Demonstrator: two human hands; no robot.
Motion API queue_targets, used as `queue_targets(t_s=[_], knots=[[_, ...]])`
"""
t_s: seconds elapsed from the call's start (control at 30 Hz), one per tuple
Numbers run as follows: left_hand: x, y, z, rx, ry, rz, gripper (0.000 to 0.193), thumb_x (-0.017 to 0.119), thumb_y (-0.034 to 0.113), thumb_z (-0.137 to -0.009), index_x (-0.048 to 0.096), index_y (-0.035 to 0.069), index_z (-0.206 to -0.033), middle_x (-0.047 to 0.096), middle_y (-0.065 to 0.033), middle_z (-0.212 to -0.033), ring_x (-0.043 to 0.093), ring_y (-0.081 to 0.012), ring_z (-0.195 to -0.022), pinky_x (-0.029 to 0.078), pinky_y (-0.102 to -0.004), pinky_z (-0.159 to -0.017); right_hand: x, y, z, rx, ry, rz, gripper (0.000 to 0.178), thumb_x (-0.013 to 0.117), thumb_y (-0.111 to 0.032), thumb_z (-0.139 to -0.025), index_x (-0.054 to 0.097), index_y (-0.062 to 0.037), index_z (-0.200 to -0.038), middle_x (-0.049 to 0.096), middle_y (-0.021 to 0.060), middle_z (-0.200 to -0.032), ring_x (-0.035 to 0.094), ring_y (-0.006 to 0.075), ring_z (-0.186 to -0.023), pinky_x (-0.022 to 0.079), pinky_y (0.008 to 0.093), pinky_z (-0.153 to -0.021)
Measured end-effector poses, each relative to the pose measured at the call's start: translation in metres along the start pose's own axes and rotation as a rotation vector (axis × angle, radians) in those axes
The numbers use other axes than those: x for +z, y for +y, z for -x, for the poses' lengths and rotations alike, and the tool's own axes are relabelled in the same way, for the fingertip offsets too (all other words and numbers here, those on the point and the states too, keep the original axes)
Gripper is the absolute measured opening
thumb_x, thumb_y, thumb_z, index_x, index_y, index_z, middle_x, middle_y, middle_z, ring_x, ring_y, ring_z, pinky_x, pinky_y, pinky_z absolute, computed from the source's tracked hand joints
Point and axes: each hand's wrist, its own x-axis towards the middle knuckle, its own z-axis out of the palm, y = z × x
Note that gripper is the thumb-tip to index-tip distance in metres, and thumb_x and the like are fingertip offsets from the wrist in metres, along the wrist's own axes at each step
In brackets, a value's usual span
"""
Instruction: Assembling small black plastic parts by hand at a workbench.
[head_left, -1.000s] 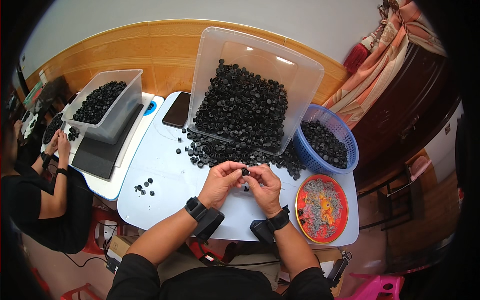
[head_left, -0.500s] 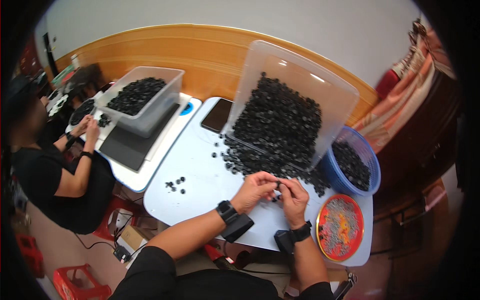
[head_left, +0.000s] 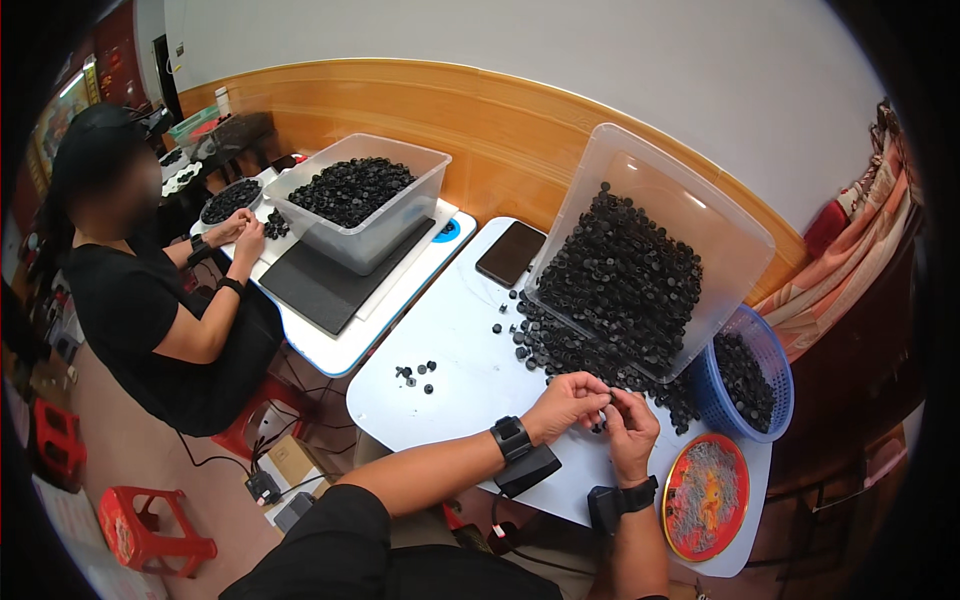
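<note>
Over the pale table (head_left: 400, 320), my left hand (head_left: 563, 408) and my right hand (head_left: 632, 438) meet fingertip to fingertip. Both are closed in a pinch on a small black round part, mostly covered by the fingers. Just beyond them, a heap of similar black plastic parts (head_left: 620, 290) spills from a clear plastic bin (head_left: 735, 235) tipped on its side. Beside my right wrist lies a red round tray (head_left: 672, 500) with a yellow rim, holding many thin grey pieces. Several loose black parts (head_left: 417, 382) are scattered left of my hands.
A blue basket (head_left: 715, 395) of black parts stands at the right. A phone (head_left: 510, 252) lies near the wall. On the adjoining table, another person (head_left: 170, 310) handles small parts beside a full clear bin (head_left: 350, 235). Red stools (head_left: 155, 530), a carton (head_left: 290, 465) and cables are at lower left.
The view has swung left, so the tables and bins appear farther right and lower. My hands remain together at the small black part, with little change in grip.
</note>
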Motion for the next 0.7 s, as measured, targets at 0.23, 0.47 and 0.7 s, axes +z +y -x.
queue_targets(t_s=[0.23, 0.47, 0.7], knots=[[0.005, 0.002, 0.0, -0.024, -0.017, -0.007, 0.016, 0.065, 0.016, -0.081, 0.057, 0.006, -0.09, 0.06, -0.0002, -0.073, 0.054, -0.0049, -0.059, 0.044, -0.0163, -0.051, -0.001, 0.0, 0.0, -0.11, 0.006, 0.049, 0.022, 0.062, 0.005, -0.072, 0.06, 0.0005, -0.094, 0.053, 0.003, -0.076, 0.051, 0.0087, -0.062, 0.041, 0.0196, -0.052], [0.01, 0.017, 0.002, 0.044, 0.079, -0.177, 0.015, 0.059, 0.019, -0.085, 0.058, 0.004, -0.085, 0.061, -0.0049, -0.076, 0.055, -0.0065, -0.061, 0.045, -0.0186, -0.053, -0.008, -0.009, -0.005, -0.187, 0.139, 0.17, 0.018, 0.064, 0.003, -0.072, 0.06, 0.0008, -0.089, 0.051, 0.0033, -0.069, 0.049, 0.009, -0.058, 0.039, 0.0201, -0.05], [-0.002, 0.029, -0.003, 0.18, 0.286, -0.069, 0.017, 0.058, 0.02, -0.086, 0.058, 0.004, -0.082, 0.062, -0.0048, -0.073, 0.053, -0.0061, -0.057, 0.042, -0.0172, -0.049, -0.063, -0.025, -0.02, -0.023, 0.374, 0.203, 0.019, 0.064, 0.002, -0.073, 0.06, -0.0001, -0.092, 0.05, -0.0002, -0.073, 0.049, 0.0058, -0.061, 0.041, 0.019, -0.051]])
